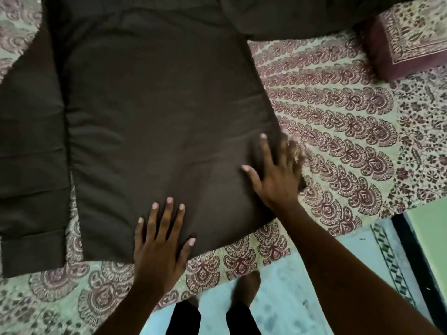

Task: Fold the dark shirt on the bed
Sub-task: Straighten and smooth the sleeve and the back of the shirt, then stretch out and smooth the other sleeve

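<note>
Your left hand (159, 247) lies flat, fingers spread, on the hem at 6 o'clock of the dark shirt (154, 112), spread open across the bed (338, 131), while your right hand (278, 172), also splayed and gripping nothing, presses the hem corner at 4 o'clock, a patterned pillow (411, 37) lying at 2 o'clock.

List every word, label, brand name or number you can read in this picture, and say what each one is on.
None: no readable text anywhere.
The dark shirt shows plain cloth, no tag or logo in view.
The bedsheet and the cushion carry only printed patterns, no letters.
The left hand and right hand lie flat on the shirt; the right hand is blurred, with no writing visible.
</note>
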Available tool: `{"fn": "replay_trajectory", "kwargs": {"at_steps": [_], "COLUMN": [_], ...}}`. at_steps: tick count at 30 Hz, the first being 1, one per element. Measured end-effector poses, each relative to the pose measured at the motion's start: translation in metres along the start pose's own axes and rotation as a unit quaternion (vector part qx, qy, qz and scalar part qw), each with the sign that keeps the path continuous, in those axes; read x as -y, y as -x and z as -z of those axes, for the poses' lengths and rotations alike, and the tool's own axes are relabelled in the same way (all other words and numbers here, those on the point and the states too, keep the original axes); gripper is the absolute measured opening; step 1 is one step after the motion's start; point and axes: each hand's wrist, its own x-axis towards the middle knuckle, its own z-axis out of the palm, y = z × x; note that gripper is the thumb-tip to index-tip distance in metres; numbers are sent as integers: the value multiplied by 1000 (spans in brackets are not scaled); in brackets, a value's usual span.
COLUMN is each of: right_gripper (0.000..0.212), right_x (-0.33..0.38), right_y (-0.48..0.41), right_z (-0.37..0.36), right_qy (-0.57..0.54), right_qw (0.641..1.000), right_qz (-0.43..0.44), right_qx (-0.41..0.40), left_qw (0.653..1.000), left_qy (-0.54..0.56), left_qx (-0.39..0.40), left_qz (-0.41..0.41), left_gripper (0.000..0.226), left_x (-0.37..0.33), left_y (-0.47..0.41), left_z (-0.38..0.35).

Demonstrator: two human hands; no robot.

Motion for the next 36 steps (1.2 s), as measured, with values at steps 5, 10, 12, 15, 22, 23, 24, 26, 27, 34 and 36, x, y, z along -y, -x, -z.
{"fn": "replay_trajectory", "kwargs": {"at_steps": [5, 10, 12, 15, 22, 23, 24, 26, 27, 34, 36], "right_gripper": [74, 62, 58, 62, 71, 73, 74, 68, 63, 61, 65], "right_x": [66, 70, 73, 100, 199, 206, 211, 214, 212, 234, 249], "right_y": [4, 91, 111, 107, 40, 41, 46, 67, 80, 56, 25], "right_z": [-21, -41, -33, -14, -36, -44, -51, -63, -67, -51, -43], "right_qy": [59, 82, 61, 6, 2, 20, 37, 54, 58, 19, 19], "right_qw": [935, 804, 804, 858, 942, 934, 916, 846, 799, 862, 923], "right_qz": [343, 572, 572, 493, 311, 333, 377, 513, 582, 504, 377], "right_qx": [70, 140, 151, 143, 125, 130, 132, 135, 138, 57, 73], "left_qw": [997, 984, 984, 977, 980, 980, 978, 974, 975, 997, 997], "left_qy": [68, 60, 24, 27, 62, 78, 89, 92, 84, -7, 3], "left_qx": [-37, -66, -33, -15, -25, -56, -90, -133, -135, 4, 38], "left_qz": [15, 155, 172, 209, 187, 176, 168, 157, 153, 75, 66], "left_gripper": [61, 65, 69, 70, 62, 55, 49, 42, 44, 82, 88], "left_x": [2, 48, 77, 94, 87, 93, 100, 119, 128, 202, 209], "left_y": [22, -6, 0, 44, 129, 124, 114, 84, 65, -18, -15], "left_z": [2, 33, 31, 16, 6, 11, 19, 38, 48, 61, 56]}}
